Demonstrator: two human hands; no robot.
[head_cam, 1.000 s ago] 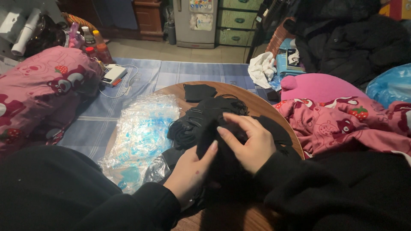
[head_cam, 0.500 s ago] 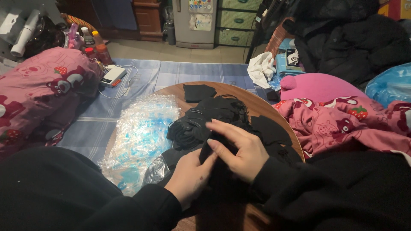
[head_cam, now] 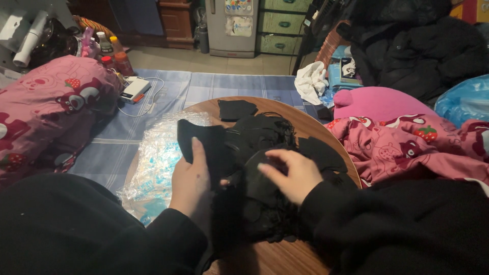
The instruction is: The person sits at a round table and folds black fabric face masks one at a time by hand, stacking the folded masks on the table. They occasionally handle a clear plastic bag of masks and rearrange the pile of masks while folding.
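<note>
From the head view, we see the black mask [head_cam: 204, 145] lifted off the heap of black masks [head_cam: 265, 168] on the round wooden table [head_cam: 305, 119], just beside the clear plastic bags [head_cam: 153, 163]. We judge the risk to be tangled ear loops dragging neighbouring pieces off the pile and over the table edge. Our left hand [head_cam: 191, 181] stands upright, fingers closed on the mask's edge; our right hand [head_cam: 293, 173] lies palm down, fingers curled and pinching into the heap.

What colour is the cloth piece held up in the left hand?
Black, seen in the head view: the cloth piece in the left hand matches the black pile.
</note>
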